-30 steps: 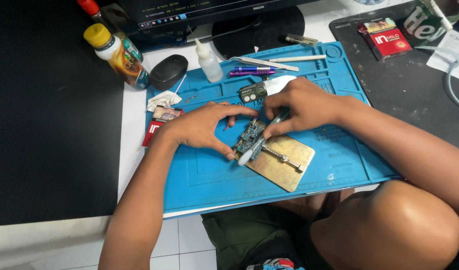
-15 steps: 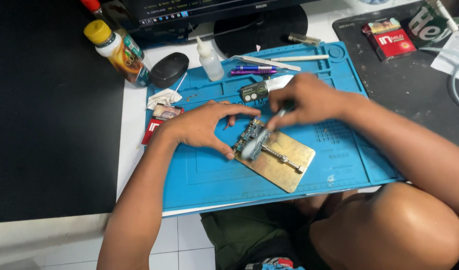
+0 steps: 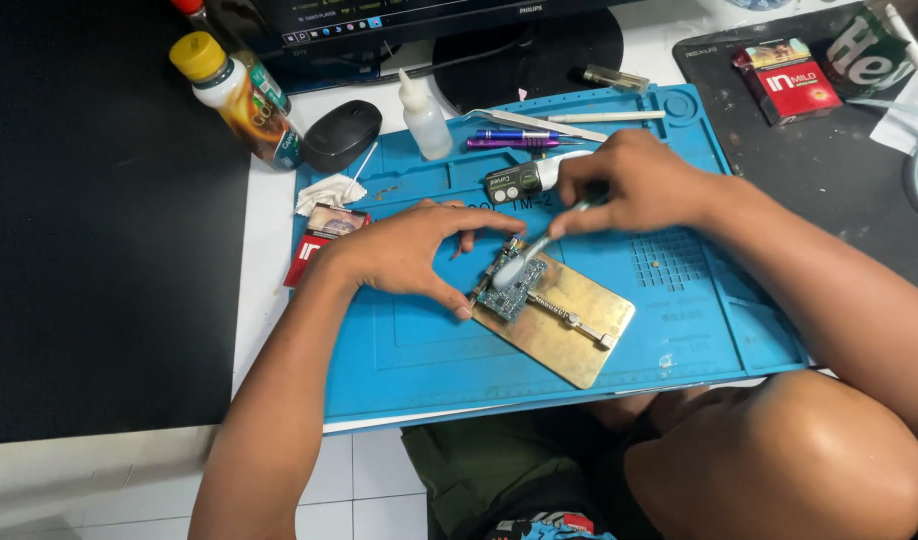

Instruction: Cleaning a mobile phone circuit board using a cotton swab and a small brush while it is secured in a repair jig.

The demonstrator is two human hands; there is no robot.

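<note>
We see the left hand (image 3: 404, 250) half open, steadying the circuit board (image 3: 514, 285); the right hand (image 3: 634, 185) pinches a brush (image 3: 524, 260) on it.

Seen from above: a small green circuit board (image 3: 516, 283) sits clamped on a brass-coloured metal holder plate (image 3: 569, 325) atop a blue silicone work mat (image 3: 399, 350). Left hand (image 3: 409, 250) steadies the board w/ thumb & fingers; right hand (image 3: 634, 185) presses a white-headed brush (image 3: 524, 260) onto it. Purple screwdriver (image 3: 514, 138) & white squeeze bottle (image 3: 424, 118) lie nearby.
</note>
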